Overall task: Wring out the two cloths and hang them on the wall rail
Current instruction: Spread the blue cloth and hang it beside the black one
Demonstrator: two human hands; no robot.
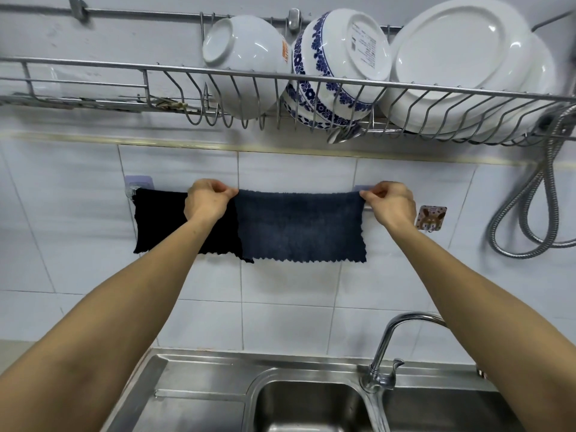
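- The blue cloth (300, 227) hangs over the wall rail (367, 208), spread flat with its long axis level along the tiles and its scalloped hem pointing down.
- My left hand (207, 199) pinches its top left corner; my right hand (391, 202) pinches the top right corner.
- The black cloth (159, 221) hangs just beside it on the left, their edges overlapping.
- Above, in the dish rack (311, 77), a blue-patterned bowl (339, 67) carries a printed label too small to read.
- Below sit the tap (389, 347) and sink (199, 385).
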